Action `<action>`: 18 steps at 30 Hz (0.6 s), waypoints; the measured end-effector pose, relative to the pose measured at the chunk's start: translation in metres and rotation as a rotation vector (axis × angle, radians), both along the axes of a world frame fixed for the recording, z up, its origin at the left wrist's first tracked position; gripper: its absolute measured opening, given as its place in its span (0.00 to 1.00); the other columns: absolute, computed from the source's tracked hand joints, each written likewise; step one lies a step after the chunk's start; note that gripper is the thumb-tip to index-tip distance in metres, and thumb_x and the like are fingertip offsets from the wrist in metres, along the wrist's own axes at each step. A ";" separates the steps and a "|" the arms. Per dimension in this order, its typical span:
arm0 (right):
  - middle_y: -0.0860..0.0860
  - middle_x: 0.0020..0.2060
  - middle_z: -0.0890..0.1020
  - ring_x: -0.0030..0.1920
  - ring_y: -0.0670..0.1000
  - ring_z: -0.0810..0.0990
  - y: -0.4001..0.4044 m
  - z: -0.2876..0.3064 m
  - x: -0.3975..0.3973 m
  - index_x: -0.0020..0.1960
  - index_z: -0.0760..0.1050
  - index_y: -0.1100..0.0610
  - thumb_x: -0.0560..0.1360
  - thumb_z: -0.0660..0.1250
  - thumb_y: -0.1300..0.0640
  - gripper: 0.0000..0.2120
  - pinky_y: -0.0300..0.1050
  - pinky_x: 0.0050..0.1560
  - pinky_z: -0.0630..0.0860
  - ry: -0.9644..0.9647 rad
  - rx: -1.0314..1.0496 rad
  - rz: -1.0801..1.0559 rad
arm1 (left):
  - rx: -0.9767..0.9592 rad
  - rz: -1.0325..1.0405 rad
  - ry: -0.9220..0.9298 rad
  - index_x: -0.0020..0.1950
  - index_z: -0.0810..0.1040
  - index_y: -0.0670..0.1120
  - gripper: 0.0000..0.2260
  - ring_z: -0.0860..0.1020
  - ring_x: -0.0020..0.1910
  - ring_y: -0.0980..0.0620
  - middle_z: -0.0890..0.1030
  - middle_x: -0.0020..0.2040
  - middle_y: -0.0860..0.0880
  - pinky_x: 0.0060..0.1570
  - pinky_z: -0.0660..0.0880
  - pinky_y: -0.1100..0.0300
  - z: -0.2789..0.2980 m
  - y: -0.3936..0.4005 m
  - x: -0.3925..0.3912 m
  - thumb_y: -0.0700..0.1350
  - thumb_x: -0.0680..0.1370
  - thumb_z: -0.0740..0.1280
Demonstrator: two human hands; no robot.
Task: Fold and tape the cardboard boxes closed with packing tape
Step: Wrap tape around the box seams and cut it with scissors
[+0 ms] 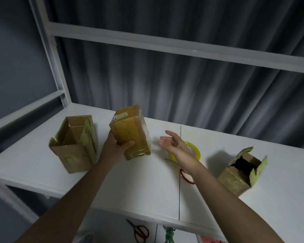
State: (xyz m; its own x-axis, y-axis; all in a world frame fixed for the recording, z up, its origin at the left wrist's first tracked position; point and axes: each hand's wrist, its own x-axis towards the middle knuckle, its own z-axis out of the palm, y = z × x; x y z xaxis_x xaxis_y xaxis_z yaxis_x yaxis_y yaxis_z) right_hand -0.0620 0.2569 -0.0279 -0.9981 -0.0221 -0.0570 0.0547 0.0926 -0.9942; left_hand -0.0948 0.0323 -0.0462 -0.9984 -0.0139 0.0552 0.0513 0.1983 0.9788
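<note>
Left hand [116, 146] gripping taped box [130, 132] above white table [130, 186], right hand [172, 142] fingers spread, empty, over yellow tape roll [197, 151]

The left hand [117, 146] grips a taped box [130, 131] at the counter's [130, 190] centre. At three o'clock of it the right hand [170, 141] hangs with fingers spread, above a yellow tape roll [196, 150]. Open boxes stand at nine [75, 144] and four o'clock [242, 171].
</note>
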 end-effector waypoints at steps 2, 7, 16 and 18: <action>0.47 0.40 0.84 0.45 0.45 0.81 -0.010 0.011 -0.002 0.47 0.81 0.52 0.70 0.74 0.60 0.07 0.45 0.54 0.77 0.128 0.087 -0.104 | 0.075 -0.018 -0.023 0.73 0.58 0.51 0.41 0.73 0.63 0.45 0.71 0.64 0.52 0.59 0.75 0.44 0.002 -0.001 -0.001 0.53 0.67 0.77; 0.49 0.36 0.85 0.37 0.42 0.80 -0.019 0.027 -0.014 0.44 0.84 0.57 0.68 0.76 0.63 0.05 0.38 0.45 0.76 0.258 0.013 -0.157 | 0.234 -0.111 -0.068 0.71 0.63 0.53 0.40 0.75 0.62 0.49 0.74 0.65 0.51 0.52 0.79 0.45 0.013 -0.012 0.002 0.54 0.64 0.78; 0.49 0.68 0.65 0.69 0.52 0.64 -0.021 -0.003 -0.030 0.70 0.61 0.39 0.74 0.70 0.46 0.29 0.55 0.67 0.67 0.239 0.351 -0.335 | 0.242 -0.173 -0.152 0.64 0.69 0.51 0.23 0.78 0.56 0.52 0.78 0.59 0.52 0.44 0.81 0.56 0.026 -0.027 0.010 0.46 0.71 0.71; 0.44 0.70 0.67 0.71 0.47 0.65 -0.028 -0.003 -0.016 0.70 0.63 0.42 0.79 0.60 0.44 0.21 0.49 0.69 0.67 0.411 0.270 -0.332 | 0.252 -0.158 -0.172 0.64 0.70 0.51 0.21 0.78 0.56 0.51 0.78 0.58 0.52 0.44 0.81 0.56 0.028 -0.025 0.009 0.46 0.72 0.70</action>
